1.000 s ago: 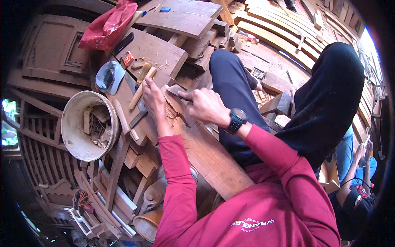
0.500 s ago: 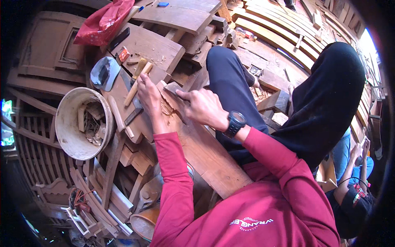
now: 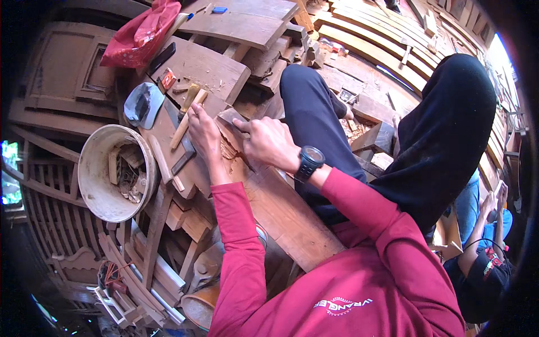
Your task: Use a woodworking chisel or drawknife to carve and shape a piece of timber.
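Observation:
A long brown board [image 3: 295,219] runs from my waist away toward the upper left, with a rough, splintered hollow near its far end. My left hand [image 3: 205,135] lies along the board's left edge, fingers stretched out and thumb hidden. Close beside its fingertips is a pale wooden stick or handle [image 3: 185,126]; I cannot tell whether they touch. My right hand [image 3: 270,143] is closed over the far part of the board, thumb side toward the end. Whatever is under its fingers is mostly hidden; a small flat edge there cannot be made out.
Left of the board stand a dirty white bucket [image 3: 90,180] with scraps and a light blue cap [image 3: 144,105]. A dark flat metal tool [image 3: 183,159] lies nearby. Beyond are a red bag [image 3: 137,39] and stacked planks [image 3: 241,25]. Another person's hands [image 3: 494,202] show at the right.
My right hand has shifted slightly left and toward the board's far end; the flat piece near its thumb shows less clearly. My left hand has hardly moved.

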### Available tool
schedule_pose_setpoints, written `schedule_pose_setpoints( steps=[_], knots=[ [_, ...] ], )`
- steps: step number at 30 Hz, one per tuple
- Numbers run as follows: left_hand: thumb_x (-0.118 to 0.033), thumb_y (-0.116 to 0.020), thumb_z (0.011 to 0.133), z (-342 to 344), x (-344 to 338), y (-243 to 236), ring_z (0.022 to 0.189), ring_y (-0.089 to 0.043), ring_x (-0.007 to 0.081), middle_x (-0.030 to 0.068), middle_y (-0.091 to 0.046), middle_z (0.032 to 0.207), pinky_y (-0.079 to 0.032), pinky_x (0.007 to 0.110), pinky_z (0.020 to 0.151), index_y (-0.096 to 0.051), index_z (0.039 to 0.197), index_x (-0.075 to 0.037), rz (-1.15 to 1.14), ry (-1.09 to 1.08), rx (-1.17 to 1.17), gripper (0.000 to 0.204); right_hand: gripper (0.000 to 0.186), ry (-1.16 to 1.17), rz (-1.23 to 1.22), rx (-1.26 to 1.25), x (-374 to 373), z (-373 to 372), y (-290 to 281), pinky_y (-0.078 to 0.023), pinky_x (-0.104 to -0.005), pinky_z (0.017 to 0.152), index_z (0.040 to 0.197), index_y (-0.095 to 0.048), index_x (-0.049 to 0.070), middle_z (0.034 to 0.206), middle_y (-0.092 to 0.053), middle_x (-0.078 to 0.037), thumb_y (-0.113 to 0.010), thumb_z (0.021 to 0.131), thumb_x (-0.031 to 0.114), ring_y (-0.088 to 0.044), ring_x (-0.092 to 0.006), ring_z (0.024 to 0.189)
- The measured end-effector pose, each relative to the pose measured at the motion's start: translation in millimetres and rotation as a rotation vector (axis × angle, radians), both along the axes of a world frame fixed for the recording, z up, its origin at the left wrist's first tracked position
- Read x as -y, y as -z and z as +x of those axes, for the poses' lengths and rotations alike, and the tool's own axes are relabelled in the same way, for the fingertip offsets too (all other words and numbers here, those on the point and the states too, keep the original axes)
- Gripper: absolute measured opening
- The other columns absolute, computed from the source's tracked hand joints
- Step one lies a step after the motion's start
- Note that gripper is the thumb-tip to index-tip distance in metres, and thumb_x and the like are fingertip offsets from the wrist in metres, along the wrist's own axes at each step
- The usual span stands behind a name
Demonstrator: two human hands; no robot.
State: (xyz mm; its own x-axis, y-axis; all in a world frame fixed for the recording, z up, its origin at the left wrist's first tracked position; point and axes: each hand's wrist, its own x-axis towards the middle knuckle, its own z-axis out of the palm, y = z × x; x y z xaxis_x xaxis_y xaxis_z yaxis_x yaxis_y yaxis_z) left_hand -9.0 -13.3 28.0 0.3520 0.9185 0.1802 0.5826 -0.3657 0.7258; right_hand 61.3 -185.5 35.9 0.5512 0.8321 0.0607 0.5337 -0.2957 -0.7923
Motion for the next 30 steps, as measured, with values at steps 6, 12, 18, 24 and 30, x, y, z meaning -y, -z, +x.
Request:
schedule_pose_setpoints(
  steps=[6,12,18,24,30],
  knots=[
    [-0.048,-0.029,0.107,-4,-7,5,0.121,-0.056,0.0451,0.0304,-0.061,0.128,-0.041,0.051,0.103,-0.058,0.128,0.005,0.007,-0.05,-0.052,0.065,0.051,-0.039,-0.067,-0.033,15,-5,-7,-0.056,-0.0501,0.07,0.13,-0.069,0.017,0.076,-0.067,-0.027,-0.057,0.08,0.015,-0.069,-0.0417,0.073],
    [-0.047,-0.027,0.107,2,-4,5,0.12,-0.057,0.0443,0.0278,-0.062,0.127,-0.042,0.05,0.102,-0.061,0.127,0.004,0.021,-0.004,-0.005,0.064,0.047,0.022,-0.003,0.015,0,1,4,-0.056,-0.0503,0.069,0.127,-0.07,0.017,0.076,-0.067,-0.027,-0.058,0.082,0.017,-0.069,-0.0415,0.072],
    [-0.047,-0.026,0.107,-6,-8,6,0.12,-0.058,0.0438,0.027,-0.063,0.127,-0.043,0.05,0.101,-0.061,0.127,0.002,0.002,-0.022,0.006,0.063,0.041,-0.02,-0.03,0.008,18,-8,-4,-0.056,-0.0511,0.068,0.125,-0.071,0.015,0.076,-0.068,-0.026,-0.057,0.086,0.019,-0.069,-0.0417,0.072],
    [-0.046,-0.024,0.108,2,-3,5,0.119,-0.058,0.0445,0.0267,-0.064,0.125,-0.043,0.05,0.101,-0.061,0.126,0.001,0.028,-0.004,-0.019,0.063,0.053,0.011,0.02,0.05,-1,7,2,-0.056,-0.0498,0.067,0.13,-0.068,0.016,0.074,-0.066,-0.027,-0.058,0.078,0.015,-0.068,-0.0413,0.069],
    [-0.048,-0.025,0.108,-7,-12,4,0.122,-0.057,0.0432,0.0272,-0.062,0.128,-0.042,0.049,0.103,-0.06,0.127,0.002,0.031,0.008,0.011,0.064,0.052,-0.026,0.002,0.012,14,-6,-1,-0.056,-0.0507,0.069,0.128,-0.07,0.016,0.074,-0.066,-0.027,-0.058,0.078,0.014,-0.069,-0.0407,0.07]
  ],
)
